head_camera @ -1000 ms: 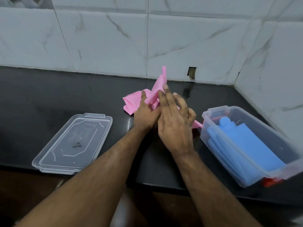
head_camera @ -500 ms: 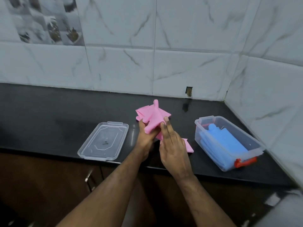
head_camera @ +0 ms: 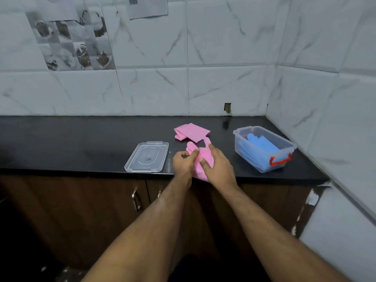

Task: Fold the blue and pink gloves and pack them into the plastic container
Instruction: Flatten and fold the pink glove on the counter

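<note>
Pink silicone fills both hands at the front edge of the black counter (head_camera: 81,139): a pink glove (head_camera: 203,159), its bristled side showing, lies there with its lower end hanging just over the edge. The left hand (head_camera: 184,162) grips the glove's left side, thumb curled over onto the bristles and the other fingers bent beneath or beside it. The right hand (head_camera: 218,166) holds the right side, its thumb pressed on the bristled face and its forefinger reaching up along the glove's far end, where one pink finger sticks up. A second pink glove (head_camera: 192,132) lies folded flat farther back on the counter, toward the rear wall, just apart from the one being held. The clear lid (head_camera: 147,156) rests flat to the left of the hands, close to the front edge. The plastic container (head_camera: 264,148) stands open toward the right end of the counter, near the corner where the two tiled walls meet, with a red latch (head_camera: 280,159) on its near end. Inside it lie the blue gloves (head_camera: 262,146), folded and filling much of the box. Below the counter are brown cabinet doors (head_camera: 81,210) with metal handles.
</note>
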A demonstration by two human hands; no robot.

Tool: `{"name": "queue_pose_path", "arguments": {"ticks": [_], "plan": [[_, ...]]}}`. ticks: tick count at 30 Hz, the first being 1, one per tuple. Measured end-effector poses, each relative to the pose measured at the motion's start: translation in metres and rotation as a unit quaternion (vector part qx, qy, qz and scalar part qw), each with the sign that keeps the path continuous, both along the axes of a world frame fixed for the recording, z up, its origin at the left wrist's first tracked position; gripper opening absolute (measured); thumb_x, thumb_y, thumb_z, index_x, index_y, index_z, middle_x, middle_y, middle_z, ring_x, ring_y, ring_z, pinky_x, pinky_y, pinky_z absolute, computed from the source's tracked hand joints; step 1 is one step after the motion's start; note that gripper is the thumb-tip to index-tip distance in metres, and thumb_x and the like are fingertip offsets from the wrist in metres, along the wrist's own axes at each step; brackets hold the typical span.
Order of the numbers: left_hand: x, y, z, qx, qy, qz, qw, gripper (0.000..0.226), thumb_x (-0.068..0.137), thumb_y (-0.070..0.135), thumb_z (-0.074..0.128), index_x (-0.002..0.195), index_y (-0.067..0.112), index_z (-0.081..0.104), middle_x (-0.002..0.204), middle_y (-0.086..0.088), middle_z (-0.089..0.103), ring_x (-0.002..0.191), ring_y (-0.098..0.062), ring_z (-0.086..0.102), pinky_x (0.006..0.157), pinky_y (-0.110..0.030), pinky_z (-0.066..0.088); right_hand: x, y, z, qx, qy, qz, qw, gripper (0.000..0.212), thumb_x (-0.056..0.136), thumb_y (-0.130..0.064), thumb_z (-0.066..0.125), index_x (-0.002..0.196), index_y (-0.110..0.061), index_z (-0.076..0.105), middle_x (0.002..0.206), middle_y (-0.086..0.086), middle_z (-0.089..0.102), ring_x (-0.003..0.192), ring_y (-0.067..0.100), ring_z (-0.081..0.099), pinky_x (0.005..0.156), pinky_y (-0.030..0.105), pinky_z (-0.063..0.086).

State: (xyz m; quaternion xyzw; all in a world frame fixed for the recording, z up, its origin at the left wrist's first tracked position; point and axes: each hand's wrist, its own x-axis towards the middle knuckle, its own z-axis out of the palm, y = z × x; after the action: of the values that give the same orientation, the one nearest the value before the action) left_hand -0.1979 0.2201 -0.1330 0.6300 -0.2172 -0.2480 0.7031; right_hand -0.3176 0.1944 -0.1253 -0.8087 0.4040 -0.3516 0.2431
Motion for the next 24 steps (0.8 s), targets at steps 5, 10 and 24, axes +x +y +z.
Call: {"name": "queue_pose_path", "arguments": {"ticks": [5, 10, 24], "plan": [[0.011, 0.011, 0.017, 0.033, -0.003, -0.021, 0.999, 0.019, 0.083, 0.012, 0.080, 0.086, 0.012, 0.061, 0.089, -0.011, 0.069, 0.076, -0.024, 0.062, 0.074, -0.035, 0.055, -0.008, -0.001, 0.020, 0.160, -0.076, 0.003, 0.984, 0.066, 0.097, -0.029, 0.066, 0.155, -0.016, 0.038, 0.155, 0.004, 0.046, 0.136, 0.025, 0.049, 0.102, 0.031, 0.041], [0.024, 0.012, 0.031, 0.048, 0.001, -0.037, 0.998, 0.014, 0.084, 0.010, 0.073, 0.084, 0.013, 0.059, 0.087, -0.012, 0.067, 0.076, -0.026, 0.061, 0.071, -0.036, 0.053, -0.005, -0.005, 0.037, 0.231, -0.151, 0.023, 0.961, 0.058, 0.094, -0.023, 0.068, 0.147, -0.017, 0.044, 0.124, -0.003, 0.059, 0.096, 0.016, 0.065, 0.080, 0.037, 0.060], [0.035, -0.024, -0.010, 0.199, -0.179, -0.119, 0.956, 0.051, 0.087, 0.007, 0.066, 0.136, 0.018, 0.056, 0.125, -0.003, 0.065, 0.109, -0.028, 0.065, 0.084, -0.036, 0.058, -0.019, -0.074, -0.017, 0.080, 0.158, -0.003, 0.984, 0.060, 0.102, -0.054, 0.045, 0.151, -0.019, 0.042, 0.154, 0.005, 0.046, 0.137, 0.027, 0.046, 0.113, 0.049, 0.040]]}}
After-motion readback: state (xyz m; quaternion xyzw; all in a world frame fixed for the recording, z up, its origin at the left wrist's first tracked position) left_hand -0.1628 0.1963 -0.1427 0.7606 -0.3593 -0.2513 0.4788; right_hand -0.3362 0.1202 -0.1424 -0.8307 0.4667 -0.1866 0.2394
